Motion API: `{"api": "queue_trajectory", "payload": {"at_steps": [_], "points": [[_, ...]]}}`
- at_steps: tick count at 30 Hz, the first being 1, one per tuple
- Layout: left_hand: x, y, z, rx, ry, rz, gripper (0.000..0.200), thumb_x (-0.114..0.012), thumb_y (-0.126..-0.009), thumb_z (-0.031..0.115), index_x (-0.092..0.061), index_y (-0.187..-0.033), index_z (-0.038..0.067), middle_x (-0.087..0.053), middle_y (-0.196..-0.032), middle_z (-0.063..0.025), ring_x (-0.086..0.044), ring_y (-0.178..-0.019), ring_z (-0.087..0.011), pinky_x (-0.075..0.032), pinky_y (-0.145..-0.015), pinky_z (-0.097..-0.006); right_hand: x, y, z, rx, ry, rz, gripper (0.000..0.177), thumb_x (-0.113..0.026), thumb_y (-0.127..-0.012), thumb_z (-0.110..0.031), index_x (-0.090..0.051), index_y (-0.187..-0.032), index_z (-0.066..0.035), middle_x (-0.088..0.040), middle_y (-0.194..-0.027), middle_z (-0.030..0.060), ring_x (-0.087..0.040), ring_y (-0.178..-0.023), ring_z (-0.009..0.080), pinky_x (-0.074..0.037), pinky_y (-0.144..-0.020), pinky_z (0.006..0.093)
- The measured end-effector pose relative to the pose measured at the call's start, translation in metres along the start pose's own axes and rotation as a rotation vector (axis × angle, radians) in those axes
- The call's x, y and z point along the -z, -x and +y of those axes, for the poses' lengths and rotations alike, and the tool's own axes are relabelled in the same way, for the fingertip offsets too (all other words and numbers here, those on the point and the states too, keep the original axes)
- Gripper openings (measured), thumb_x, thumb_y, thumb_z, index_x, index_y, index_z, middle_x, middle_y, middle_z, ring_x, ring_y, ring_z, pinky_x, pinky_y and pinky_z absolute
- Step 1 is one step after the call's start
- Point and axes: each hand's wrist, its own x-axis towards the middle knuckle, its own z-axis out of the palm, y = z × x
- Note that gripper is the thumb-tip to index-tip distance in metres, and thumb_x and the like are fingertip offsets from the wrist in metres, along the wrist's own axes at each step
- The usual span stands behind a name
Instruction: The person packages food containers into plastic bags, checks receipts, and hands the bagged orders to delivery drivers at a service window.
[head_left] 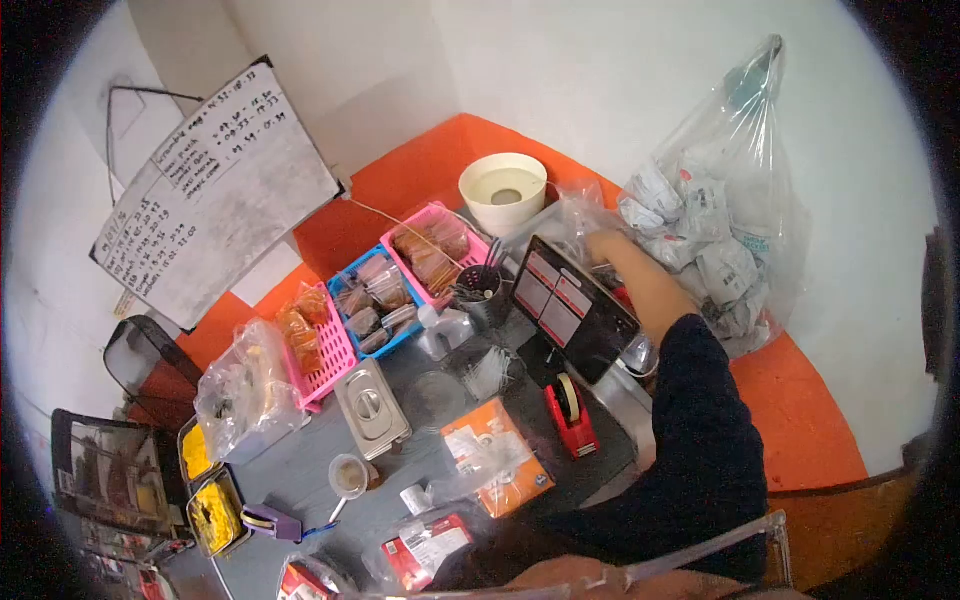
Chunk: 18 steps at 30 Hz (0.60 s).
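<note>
My right arm, in a dark sleeve, stretches past the right side of a tablet (565, 305) on a stand. My right hand (606, 247) is behind the tablet, at a crumpled clear plastic bag (575, 210). Its fingers are mostly hidden, so whether it grips anything does not show. Just right of the hand hangs a big clear bag of crumpled white printed packets (700, 230). A red tape dispenser (572, 420) stands below the tablet. Left of it lies an orange box (495, 455) with clear plastic on top. My left hand is out of view.
Pink (325, 350) and blue (375, 300) baskets of packets line the back. A white bucket (503, 192), a lidded steel container (372, 408), a plastic cup (349, 476), a purple tape dispenser (272, 523) and trays of yellow food (215, 515) stand around. A whiteboard (220, 190) leans behind.
</note>
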Motion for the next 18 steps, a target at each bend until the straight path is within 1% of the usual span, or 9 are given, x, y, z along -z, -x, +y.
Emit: {"api": "queue_trajectory", "payload": {"at_steps": [2,4,5,6,8,10,14,16,18], "points": [[0.008,0.001,-0.002,0.006,0.018,-0.002,0.039,-0.049,-0.081,0.025,-0.041,-0.116,0.011,-0.046,-0.116,-0.0081,-0.046,-0.105,-0.0282,-0.037,-0.085,-0.0425,0.017,0.015,-0.006,-0.064,-0.020,0.043,0.024,-0.049,-0.070,-0.013,-0.062,-0.087,-0.002,-0.060,-0.092,0.0150,-0.057,-0.085,0.0293,-0.044,-0.076,0.0381],[0.017,0.002,-0.004,0.014,0.043,-0.004,0.039,-0.049,-0.081,0.025,-0.041,-0.116,0.011,-0.046,-0.116,-0.0082,-0.046,-0.105,-0.0283,-0.037,-0.085,-0.0427,0.040,0.035,-0.017,-0.136,0.066,0.300,0.023,-0.053,-0.068,-0.015,-0.063,-0.084,-0.002,-0.061,-0.090,0.0153,-0.058,-0.085,0.0272,-0.044,-0.076,0.0377],[0.023,0.002,-0.006,0.019,0.056,-0.004,0.039,-0.049,-0.081,0.025,-0.041,-0.116,0.011,-0.046,-0.116,-0.0082,-0.046,-0.105,-0.0283,-0.037,-0.085,-0.0427,0.035,0.031,-0.012,-0.136,0.075,0.306,0.023,-0.053,-0.068,-0.015,-0.063,-0.084,-0.002,-0.061,-0.090,0.0153,-0.058,-0.085,0.0272,-0.044,-0.076,0.0377],[0.029,0.003,-0.006,0.033,0.071,-0.001,0.039,-0.049,-0.081,0.025,-0.041,-0.116,0.011,-0.046,-0.116,-0.0082,-0.046,-0.106,-0.0284,-0.037,-0.085,-0.0428,0.026,0.024,-0.005,-0.002,0.210,0.583,0.022,-0.053,-0.068,-0.015,-0.063,-0.082,-0.002,-0.060,-0.089,0.0158,-0.058,-0.084,0.0283,-0.045,-0.074,0.0387],[0.041,0.004,-0.007,0.042,0.093,0.003,0.039,-0.049,-0.081,0.026,-0.041,-0.117,0.011,-0.046,-0.116,-0.0082,-0.046,-0.106,-0.0285,-0.037,-0.085,-0.0430,0.036,0.031,-0.003,0.137,0.354,0.857,0.020,-0.053,-0.069,-0.015,-0.063,-0.081,-0.002,-0.060,-0.089,0.0164,-0.059,-0.083,0.0293,-0.046,-0.072,0.0396],[0.056,0.006,-0.009,0.054,0.115,0.007,0.039,-0.049,-0.081,0.026,-0.041,-0.117,0.011,-0.046,-0.116,-0.0083,-0.046,-0.106,-0.0286,-0.037,-0.085,-0.0431,0.079,0.057,-0.021,0.224,0.305,0.052,0.017,-0.051,-0.071,-0.013,-0.063,-0.079,-0.003,-0.061,-0.086,0.0164,-0.060,-0.080,0.0298,-0.047,-0.067,0.0393],[0.088,0.010,-0.017,0.080,0.177,0.027,0.039,-0.049,-0.081,0.026,-0.041,-0.117,0.011,-0.046,-0.116,-0.0083,-0.046,-0.106,-0.0289,-0.037,-0.086,-0.0434,0.113,0.091,-0.049,0.159,0.238,0.202,0.017,-0.051,-0.072,-0.014,-0.063,-0.079,-0.005,-0.062,-0.085,0.0146,-0.060,-0.078,0.0279,-0.048,-0.063,0.0379],[0.107,0.012,-0.021,0.095,0.208,0.044,0.039,-0.049,-0.081,0.026,-0.041,-0.117,0.011,-0.046,-0.116,-0.0083,-0.046,-0.106,-0.0290,-0.037,-0.086,-0.0435,0.120,0.097,-0.064,-0.095,0.331,0.616,0.017,-0.054,-0.071,-0.018,-0.063,-0.080,-0.006,-0.062,-0.082,0.0140,-0.061,-0.077,0.0243,-0.049,-0.063,0.0365],[0.127,0.015,-0.025,0.109,0.242,0.068,0.039,-0.049,-0.081,0.027,-0.041,-0.117,0.011,-0.046,-0.116,-0.0084,-0.046,-0.106,-0.0291,-0.037,-0.086,-0.0437,0.136,0.089,-0.063,-0.128,0.201,0.498,0.018,-0.055,-0.072,-0.019,-0.063,-0.081,-0.006,-0.062,-0.083,0.0143,-0.061,-0.077,0.0244,-0.049,-0.063,0.0369]]}}
